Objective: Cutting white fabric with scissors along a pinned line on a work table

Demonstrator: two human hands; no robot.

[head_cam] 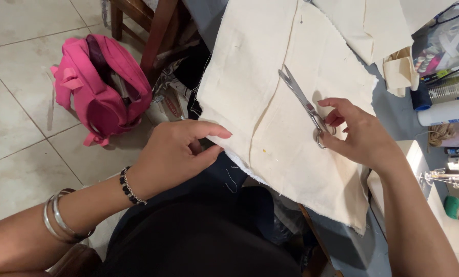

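A cream fabric piece (270,87) lies spread over a table edge, with a seam line running down its middle. My left hand (175,154) pinches the fabric's near left edge between thumb and fingers. My right hand (360,136) holds the handles of metal scissors (301,100), whose closed blades lie flat on the cloth and point away to the upper left. Bracelets sit on my left wrist.
A pink backpack (101,87) lies on the tiled floor beside a wooden chair leg (157,31). More cream cloth (373,25) is piled at the back. A white bottle (447,111), a tin and a white sewing machine (444,184) stand at the right.
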